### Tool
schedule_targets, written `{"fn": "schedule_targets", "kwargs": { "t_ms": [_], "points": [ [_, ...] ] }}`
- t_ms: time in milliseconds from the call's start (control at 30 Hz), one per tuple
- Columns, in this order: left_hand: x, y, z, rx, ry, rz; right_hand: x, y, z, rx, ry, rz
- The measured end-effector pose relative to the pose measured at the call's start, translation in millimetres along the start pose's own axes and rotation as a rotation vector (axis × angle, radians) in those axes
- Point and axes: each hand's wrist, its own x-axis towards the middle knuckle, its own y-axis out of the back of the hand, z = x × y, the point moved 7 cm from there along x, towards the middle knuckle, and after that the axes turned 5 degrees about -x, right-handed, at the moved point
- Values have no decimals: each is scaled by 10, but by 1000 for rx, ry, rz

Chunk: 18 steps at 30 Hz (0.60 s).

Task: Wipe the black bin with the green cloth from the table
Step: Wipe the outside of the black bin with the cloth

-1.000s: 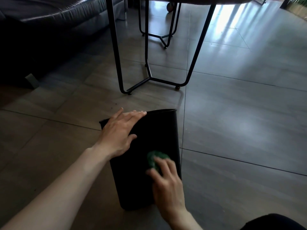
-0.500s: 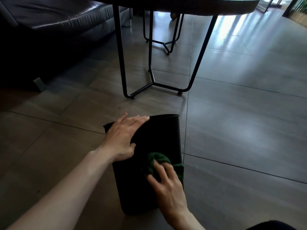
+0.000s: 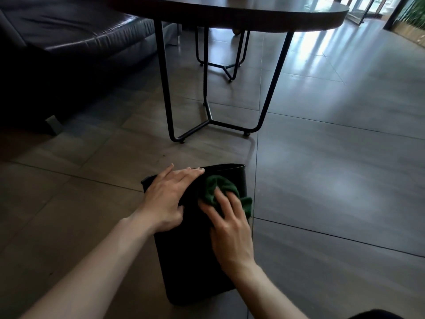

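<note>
- The plain plastic bin (image 3: 193, 261) was solid black, without pattern.
- The bunched terry cloth (image 3: 218, 189) was dark green.
- The round wooden table top (image 3: 253, 14) was dark brown, its thin metal legs (image 3: 164, 84) black.
- The large floor tiles (image 3: 333, 169) were grey-brown.
- The leather sofa (image 3: 69, 31) was black.

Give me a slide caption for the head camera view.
Left hand steadies the black bin on the floor; right hand presses the green cloth on it.

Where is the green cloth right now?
The green cloth sits low in the head view, pressed under the right hand against the black bin lying on the floor, beside the left hand.
</note>
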Motion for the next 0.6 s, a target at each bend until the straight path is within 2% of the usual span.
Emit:
{"fn": "schedule_targets", "kwargs": {
  "t_ms": [167, 267, 367, 467, 600],
  "points": [
    [18, -23, -4, 21, -9, -3, -818, -309, -144, -124, 251, -32],
    [6, -32, -17, 7, -14, 5, -965, -290, -175, -121, 263, -109],
    [19, -53, -33, 7, -14, 13, -765, 11, -24, 56, 56, -90],
    [34, -57, -57, -16, 24, 51, -389, 523, 408, 354, -238, 117],
    [-4, -14, -81, -172, 62, 160, 23, 1071, 1155, 399, -492, 337]
  ]
}}
